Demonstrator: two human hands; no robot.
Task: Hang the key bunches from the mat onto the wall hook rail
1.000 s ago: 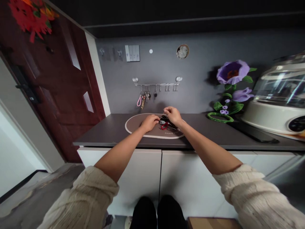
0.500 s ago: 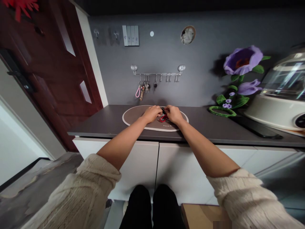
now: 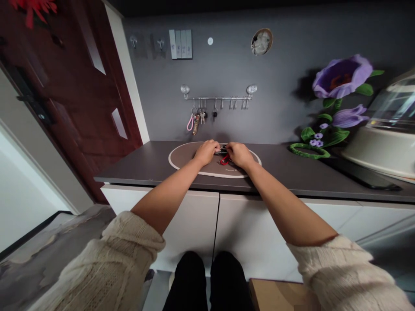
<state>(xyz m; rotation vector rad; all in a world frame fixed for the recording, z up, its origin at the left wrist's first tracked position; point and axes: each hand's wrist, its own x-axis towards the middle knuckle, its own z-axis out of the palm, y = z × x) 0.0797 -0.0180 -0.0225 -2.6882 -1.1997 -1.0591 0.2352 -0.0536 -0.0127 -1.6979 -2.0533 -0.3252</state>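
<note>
My left hand (image 3: 208,152) is over the oval brown mat (image 3: 183,157), its fingers closed on one side of a small bunch of keys (image 3: 223,149). My right hand (image 3: 239,153) pinches the other side. Metal and black parts of the bunch show in the gap between my fingertips; the rest is covered by my hands. A red strap (image 3: 224,160) with a metal clasp hangs or lies just below, close to my right fingers.
On the wall above, a hook rail (image 3: 218,99) carries several keys and a pink loop (image 3: 190,123). Purple felt flowers (image 3: 343,77), a dark flat slab (image 3: 366,175) and a cream appliance (image 3: 379,149) occupy the counter's right. A red door (image 3: 81,108) is at left.
My hands have drawn slightly apart, showing more metal between the fingertips. The view has shifted a little, so the wall items and flowers appear further right.
</note>
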